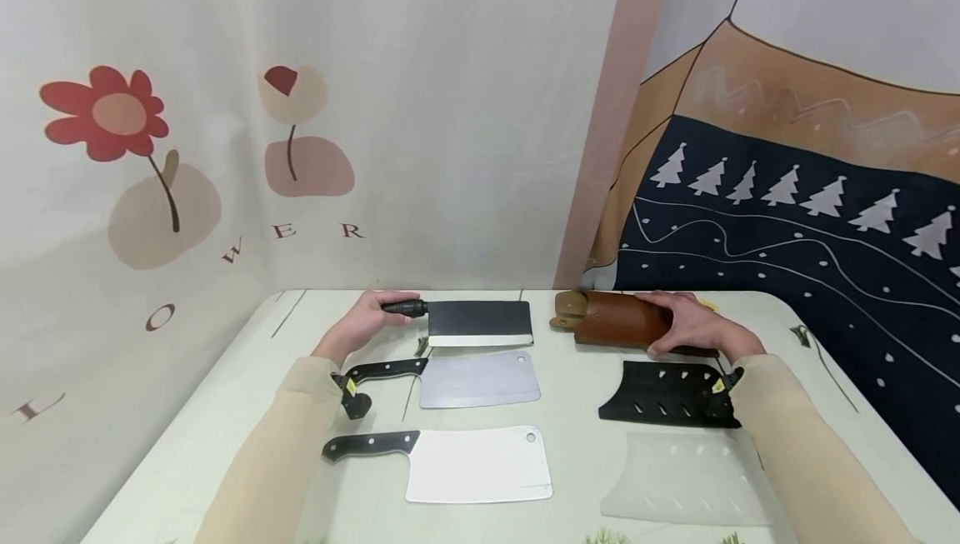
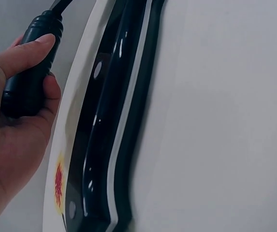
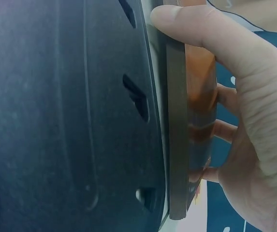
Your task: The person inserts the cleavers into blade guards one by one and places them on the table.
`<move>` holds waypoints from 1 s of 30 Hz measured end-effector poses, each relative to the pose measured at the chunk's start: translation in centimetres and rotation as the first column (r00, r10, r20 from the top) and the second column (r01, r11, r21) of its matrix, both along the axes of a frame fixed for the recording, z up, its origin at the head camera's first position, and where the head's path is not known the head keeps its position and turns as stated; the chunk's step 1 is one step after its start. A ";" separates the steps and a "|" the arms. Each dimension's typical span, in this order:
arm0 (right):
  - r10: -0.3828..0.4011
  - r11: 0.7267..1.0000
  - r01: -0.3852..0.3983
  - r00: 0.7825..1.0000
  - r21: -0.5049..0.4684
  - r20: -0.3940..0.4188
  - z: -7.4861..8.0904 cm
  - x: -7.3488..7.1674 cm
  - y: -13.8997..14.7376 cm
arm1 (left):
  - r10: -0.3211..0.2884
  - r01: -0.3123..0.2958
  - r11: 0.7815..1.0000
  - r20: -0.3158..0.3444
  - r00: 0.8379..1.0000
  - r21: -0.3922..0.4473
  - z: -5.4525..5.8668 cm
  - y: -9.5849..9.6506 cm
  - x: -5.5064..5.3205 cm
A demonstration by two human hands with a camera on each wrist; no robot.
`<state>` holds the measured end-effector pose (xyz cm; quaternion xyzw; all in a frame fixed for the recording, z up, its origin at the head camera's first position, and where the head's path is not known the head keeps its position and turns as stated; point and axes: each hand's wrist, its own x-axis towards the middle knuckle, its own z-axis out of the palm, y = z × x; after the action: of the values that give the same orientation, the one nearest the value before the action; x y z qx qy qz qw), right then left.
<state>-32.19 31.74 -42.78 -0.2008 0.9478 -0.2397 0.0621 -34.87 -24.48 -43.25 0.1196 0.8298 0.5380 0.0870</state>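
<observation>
Holding on the left: the left hand has its thumb and fingers curled round the black handle of the dark chopper.
Dark chopper: at the back of the pale table, its wide blade pointing right, with a shiny strip along the near edge.
Holding on the right: the right hand has its thumb on the near side of the brown case and its fingers on the far side, with little gaps between them (the right wrist view shows this best).
Brown case: also at the back, right of the dark chopper and apart from it.
Middle row: a silver chopper on the left, and a black cover with little slots on the right.
Front row: a white chopper on the left, and a cloudy cover on the right.
Arms: cream sleeves.
Behind: a light curtain with a red flower, and a dark blue cloth with white trees.
</observation>
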 end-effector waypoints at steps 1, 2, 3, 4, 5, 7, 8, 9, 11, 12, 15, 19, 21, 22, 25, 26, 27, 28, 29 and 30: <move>0.000 1.000 0.000 1.000 0.002 0.000 0.1 0.0 -0.1 | 0.000 0.000 1.000 0.003 1.000 -0.003 0.0 0.1 0.0; 0.002 1.000 -0.002 1.000 0.004 -0.002 0.1 0.0 -0.2 | -0.003 0.003 1.000 0.001 1.000 -0.008 0.0 0.1 0.0; 0.002 1.000 -0.002 1.000 0.007 -0.004 0.2 0.0 -0.3 | -0.007 0.007 1.000 0.000 1.000 -0.012 0.0 0.2 0.0; 0.004 1.000 -0.004 1.000 0.010 -0.005 0.2 -0.1 -0.4 | -0.004 0.004 1.000 0.002 1.000 -0.009 0.1 0.3 0.0; 0.005 1.000 -0.005 1.000 0.010 -0.005 0.3 -0.1 -0.5 | -0.005 0.005 1.000 0.005 1.000 -0.001 0.2 0.4 0.1; 0.006 1.000 -0.006 1.000 0.010 -0.005 0.5 -0.1 -0.8 | -0.014 0.014 1.000 0.010 1.000 0.011 0.4 0.6 0.1; 0.006 1.000 -0.006 1.000 0.008 -0.004 0.6 -0.1 -1.0 | -0.017 0.017 1.000 0.015 1.000 0.019 0.4 0.8 0.1; 0.005 1.000 -0.005 1.000 0.005 -0.002 0.7 -0.1 -1.1 | -0.018 0.017 0.999 0.027 0.999 0.035 0.5 1.0 0.2; 0.004 1.000 -0.004 1.000 0.003 -0.007 0.9 0.0 -1.5 | -0.030 0.028 0.998 0.040 0.999 0.049 0.7 1.4 0.1; 0.006 1.000 -0.006 1.000 -0.001 -0.007 1.0 0.1 -1.7 | -0.040 0.037 0.998 0.044 0.998 0.055 0.7 1.5 0.1; 0.019 1.000 -0.019 1.000 -0.015 -0.001 1.4 0.2 -2.3 | -0.062 0.058 0.996 0.049 0.997 0.068 0.8 2.0 -0.1; 0.040 0.999 -0.040 0.999 -0.016 0.002 1.7 0.3 -2.9 | -0.065 0.062 0.996 0.045 0.997 0.060 0.7 2.3 0.0; 0.044 0.999 -0.045 0.999 -0.010 -0.006 1.8 0.3 -3.1 | -0.055 0.053 0.997 0.046 0.997 0.056 0.6 2.3 0.1; 0.047 0.999 -0.047 0.999 -0.007 -0.011 1.8 0.3 -3.1 | -0.053 0.050 0.997 0.046 0.998 0.055 0.6 2.3 0.1; 0.045 0.999 -0.045 0.999 -0.008 -0.012 1.8 0.3 -3.3 | -0.049 0.047 0.998 0.047 0.998 0.052 0.6 2.3 0.3; 0.048 0.999 -0.049 0.999 -0.008 -0.011 1.8 0.3 -3.3 | -0.051 0.049 0.998 0.045 0.998 0.048 0.6 2.3 0.4; 0.048 0.999 -0.048 0.999 -0.009 -0.009 1.7 0.2 -3.3 | -0.056 0.053 0.997 0.045 0.997 0.051 0.6 2.3 0.4; 0.052 0.999 -0.052 0.999 -0.009 -0.007 1.7 0.2 -3.4 | -0.058 0.055 0.997 0.045 0.997 0.054 0.6 2.3 0.4; 0.050 0.999 -0.050 0.999 -0.010 -0.004 1.6 0.2 -3.4 | -0.058 0.056 0.997 0.047 0.997 0.055 0.6 2.4 0.4; 0.053 0.999 -0.053 0.999 -0.009 -0.003 1.6 0.1 -3.5 | -0.061 0.058 0.997 0.049 0.997 0.058 0.7 2.4 0.4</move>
<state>-32.05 28.22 -41.22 -0.2264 0.9411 -0.2422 0.0663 -34.44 -22.08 -42.59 0.1331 0.8079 0.5613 0.1205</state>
